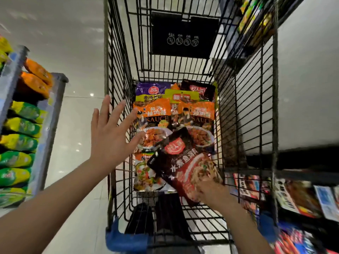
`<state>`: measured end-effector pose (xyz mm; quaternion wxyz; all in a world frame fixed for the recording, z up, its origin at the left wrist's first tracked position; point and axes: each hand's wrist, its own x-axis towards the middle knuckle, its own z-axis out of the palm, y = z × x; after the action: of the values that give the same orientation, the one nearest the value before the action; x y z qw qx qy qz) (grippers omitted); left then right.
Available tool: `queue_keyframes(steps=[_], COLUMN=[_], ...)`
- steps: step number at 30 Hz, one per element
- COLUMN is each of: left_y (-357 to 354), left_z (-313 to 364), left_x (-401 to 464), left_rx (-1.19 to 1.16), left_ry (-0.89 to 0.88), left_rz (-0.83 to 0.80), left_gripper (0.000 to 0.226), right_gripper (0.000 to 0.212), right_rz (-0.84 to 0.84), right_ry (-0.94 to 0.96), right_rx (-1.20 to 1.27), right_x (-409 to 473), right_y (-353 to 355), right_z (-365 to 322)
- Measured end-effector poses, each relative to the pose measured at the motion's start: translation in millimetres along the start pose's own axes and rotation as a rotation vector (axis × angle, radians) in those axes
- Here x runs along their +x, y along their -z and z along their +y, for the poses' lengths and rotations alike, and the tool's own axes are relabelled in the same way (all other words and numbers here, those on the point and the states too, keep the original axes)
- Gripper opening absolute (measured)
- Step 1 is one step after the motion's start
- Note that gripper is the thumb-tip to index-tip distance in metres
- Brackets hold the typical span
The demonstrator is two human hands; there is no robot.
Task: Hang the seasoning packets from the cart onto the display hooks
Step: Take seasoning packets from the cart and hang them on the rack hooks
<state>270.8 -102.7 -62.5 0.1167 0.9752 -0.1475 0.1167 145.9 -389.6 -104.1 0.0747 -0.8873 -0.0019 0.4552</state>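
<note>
A dark red packet (183, 165) is held by its lower end in the right hand (211, 191), tilted above the other packets (174, 114) in the cart (244, 107). The left hand (110, 136) is spread wide, its fingers (117, 110) at the cart's left wall, holding nothing.

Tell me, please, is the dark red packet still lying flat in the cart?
No: the dark red packet is tilted, its lower end gripped by the right hand above the other packets.
</note>
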Motion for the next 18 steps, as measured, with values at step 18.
queue_keyframes(steps=[18], left_y=[0.8], left_z=[0.7], left_x=[-0.4], left_rx=[-0.01], left_ry=[-0.004], left_rz=[0.012], left_gripper=[0.056], right_gripper=[0.071], right_rz=[0.32], right_ry=[0.046], right_rx=[0.263], right_x=[178.9], right_y=[67.4], right_z=[-3.4])
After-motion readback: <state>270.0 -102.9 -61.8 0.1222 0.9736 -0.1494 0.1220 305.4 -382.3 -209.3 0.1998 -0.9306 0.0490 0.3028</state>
